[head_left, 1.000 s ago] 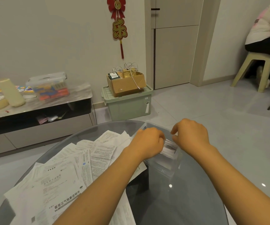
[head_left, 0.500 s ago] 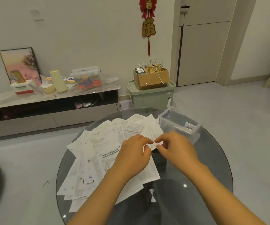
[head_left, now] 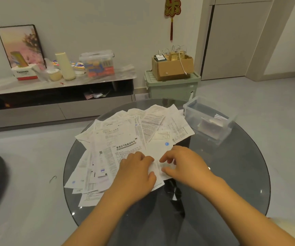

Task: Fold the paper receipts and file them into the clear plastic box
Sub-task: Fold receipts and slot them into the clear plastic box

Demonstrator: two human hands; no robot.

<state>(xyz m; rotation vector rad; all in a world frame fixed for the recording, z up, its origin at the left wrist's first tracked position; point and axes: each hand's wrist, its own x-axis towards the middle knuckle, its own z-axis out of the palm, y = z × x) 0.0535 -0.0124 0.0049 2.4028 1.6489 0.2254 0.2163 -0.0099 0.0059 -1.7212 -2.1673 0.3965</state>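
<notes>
While a receipt point(head_left: 158, 167) is pinched by both hands point(head_left: 136, 171) point(head_left: 185, 164), few are filed. Beyond the grip, the clear plastic box point(head_left: 210, 119) is nearly empty; the pile point(head_left: 125, 139) remains.

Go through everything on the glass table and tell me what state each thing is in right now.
Clear plastic box: lid off, a few folded papers inside.
Paper pile: loose, unfolded, spread out.
Receipt: on the pile, pinched by both hands.
Left hand: gripping the receipt.
Right hand: pinching the receipt.
</notes>
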